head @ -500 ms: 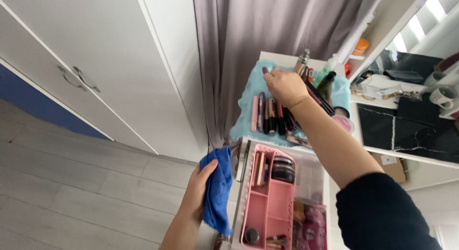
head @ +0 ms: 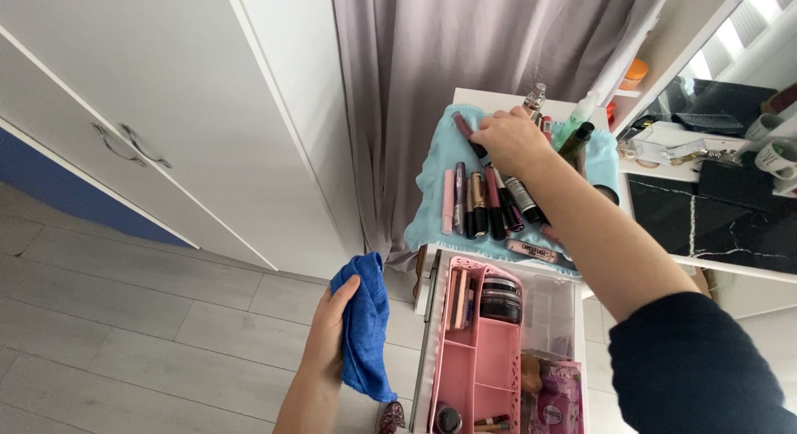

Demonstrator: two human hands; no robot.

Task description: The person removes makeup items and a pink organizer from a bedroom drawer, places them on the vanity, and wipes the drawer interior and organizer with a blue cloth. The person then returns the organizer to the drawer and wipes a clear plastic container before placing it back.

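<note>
My right hand reaches over a light blue towel on a white tabletop, fingers closed on a dark purple cosmetic pencil that sticks out toward the far left. Below the hand a row of lipsticks and mascara tubes lies side by side on the towel. My left hand hangs low over the floor, gripping a dark blue cloth that droops from it.
An open drawer holds a pink organiser tray with jars and brushes. Bottles stand at the towel's far edge. A grey curtain hangs behind the table, white wardrobe doors stand left, and a mirror shelf is on the right.
My right hand has shifted slightly right, and the purple pencil now shows more in its fingers. The left hand with the blue cloth has dropped a little and moved left.
</note>
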